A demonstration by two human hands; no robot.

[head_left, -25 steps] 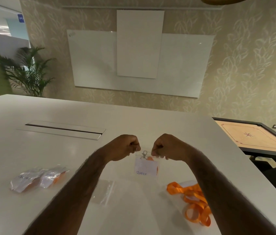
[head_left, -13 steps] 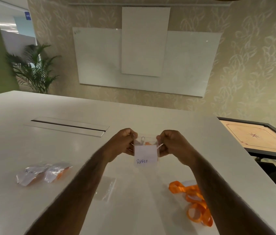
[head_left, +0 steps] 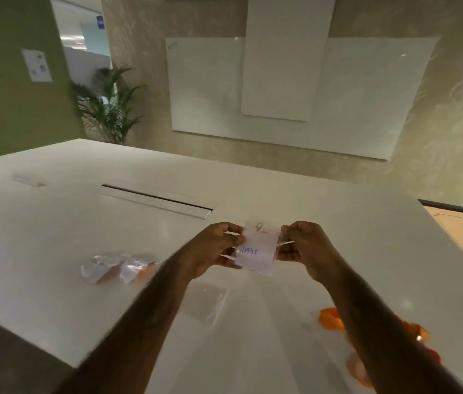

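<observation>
Over table [head_left: 54, 223], left hand [head_left: 215, 251] and right hand [head_left: 305, 248] now grip pouch [head_left: 257, 253] sides.

The head camera looks forward and down, close over the table [head_left: 54, 223].

Dim, warm indoor light, soft glare on the tabletop [head_left: 295, 200], motion blur throughout, wide-angle bending at the edges.
</observation>
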